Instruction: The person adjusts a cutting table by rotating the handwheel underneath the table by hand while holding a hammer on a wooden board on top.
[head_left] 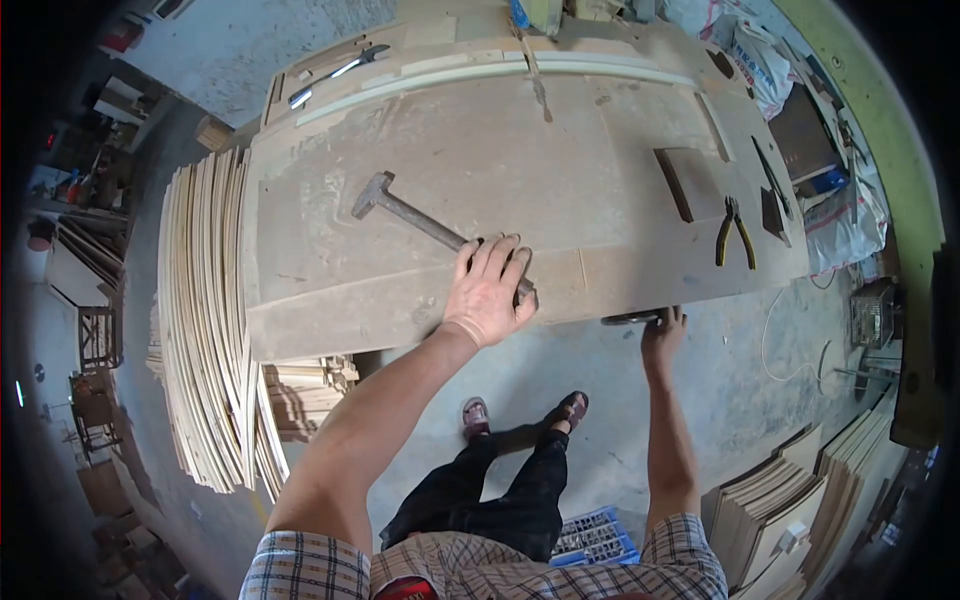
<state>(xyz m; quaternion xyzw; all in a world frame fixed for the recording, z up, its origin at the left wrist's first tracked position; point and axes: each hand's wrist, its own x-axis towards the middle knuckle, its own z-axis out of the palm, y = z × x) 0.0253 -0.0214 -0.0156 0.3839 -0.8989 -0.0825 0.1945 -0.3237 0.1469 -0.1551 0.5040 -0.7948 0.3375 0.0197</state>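
While left hand (487, 298) grasps hammer (422, 220) near worktop's front edge (345, 325), right hand (664, 340) grasps dark object (630, 319) beside that edge.

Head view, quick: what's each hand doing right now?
Left hand: closed, holding the grey metal-headed hammer by its handle.
Right hand: closed on a dark, elongated object; exactly what cannot be told.

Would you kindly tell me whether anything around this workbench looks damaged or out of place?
The workbench top has pale scuffs and a dark, irregular mark towards its far edge, which looks like wear or staining. Beside it, the stack of wood strips splays unevenly at its near end. The hammer shows no obvious damage.
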